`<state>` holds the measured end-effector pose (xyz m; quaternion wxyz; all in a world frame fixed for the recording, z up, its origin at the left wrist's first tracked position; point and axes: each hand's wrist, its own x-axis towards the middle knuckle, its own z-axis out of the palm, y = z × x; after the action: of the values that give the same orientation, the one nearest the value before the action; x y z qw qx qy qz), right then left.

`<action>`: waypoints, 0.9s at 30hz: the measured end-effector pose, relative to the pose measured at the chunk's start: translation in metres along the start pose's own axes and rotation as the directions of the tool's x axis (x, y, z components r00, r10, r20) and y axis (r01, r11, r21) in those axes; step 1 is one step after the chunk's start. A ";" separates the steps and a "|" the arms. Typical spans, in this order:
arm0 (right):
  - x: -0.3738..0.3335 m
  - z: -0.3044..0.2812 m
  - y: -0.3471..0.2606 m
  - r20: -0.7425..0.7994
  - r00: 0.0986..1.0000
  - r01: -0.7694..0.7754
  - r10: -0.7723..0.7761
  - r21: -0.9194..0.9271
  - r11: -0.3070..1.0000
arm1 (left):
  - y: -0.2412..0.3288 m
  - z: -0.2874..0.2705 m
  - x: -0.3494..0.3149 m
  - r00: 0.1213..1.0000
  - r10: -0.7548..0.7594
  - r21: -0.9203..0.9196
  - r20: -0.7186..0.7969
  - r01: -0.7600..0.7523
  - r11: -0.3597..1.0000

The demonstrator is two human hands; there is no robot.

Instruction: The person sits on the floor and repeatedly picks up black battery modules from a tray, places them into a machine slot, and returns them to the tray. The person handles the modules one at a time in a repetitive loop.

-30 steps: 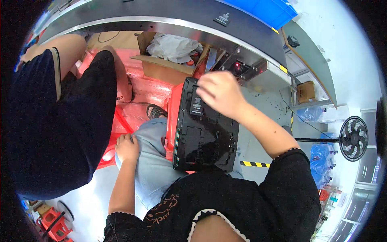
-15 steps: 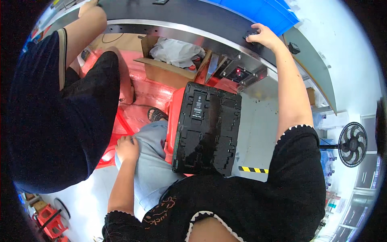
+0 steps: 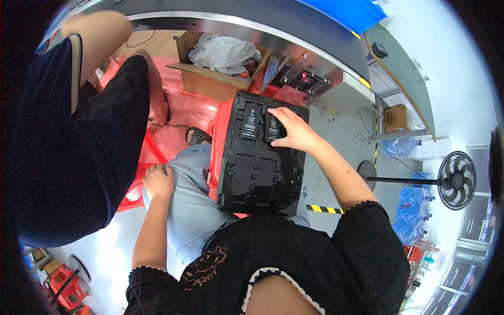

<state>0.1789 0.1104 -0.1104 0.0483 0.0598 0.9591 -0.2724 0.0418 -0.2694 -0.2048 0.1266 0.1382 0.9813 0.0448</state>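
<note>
A black moulded tray (image 3: 252, 165) lies across my lap, its recesses facing up. One flat black rectangular device (image 3: 251, 122) with pale print sits in its upper left recess. Beside it is a second such device (image 3: 273, 127), at the tray's upper middle, gripped between the thumb and fingers of my right hand (image 3: 296, 132). I cannot tell whether it is fully down in its recess. My left hand (image 3: 157, 182) rests on my thigh in light blue jeans, fingers curled; a small dark spot shows at them, too small to make out.
Ahead runs a dark conveyor belt (image 3: 252, 17) with a metal edge, and a blue bin (image 3: 349, 13) beyond. Below it stands an open cardboard box (image 3: 207, 84) holding white plastic. A co-worker in a dark shirt (image 3: 63, 152) sits at my left. A fan (image 3: 457, 180) stands right.
My right hand has come back from the conveyor to the tray, bringing a black device to its upper part. My left hand stays on my thigh. The view has shifted slightly.
</note>
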 end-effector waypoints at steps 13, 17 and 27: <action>0.051 -0.145 -0.045 -0.683 0.526 0.194 -0.507 -0.484 0.853 | 0.038 0.000 -0.014 0.792 0.408 -0.255 -0.455 -0.554 0.792; 0.105 -0.191 -0.020 -0.696 0.623 0.006 -0.357 -0.452 0.892 | 0.158 -0.033 -0.023 0.598 0.666 -0.264 -0.445 -0.799 0.541; 0.197 -0.266 0.044 0.028 0.957 -0.287 0.290 -0.088 0.954 | 0.244 -0.025 0.023 0.328 0.944 0.059 0.036 -0.944 0.326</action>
<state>-0.0254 0.3056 0.0668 0.1094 0.1916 0.9494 -0.2237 0.0775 -0.0309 -0.1562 0.0698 0.6854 0.7208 0.0765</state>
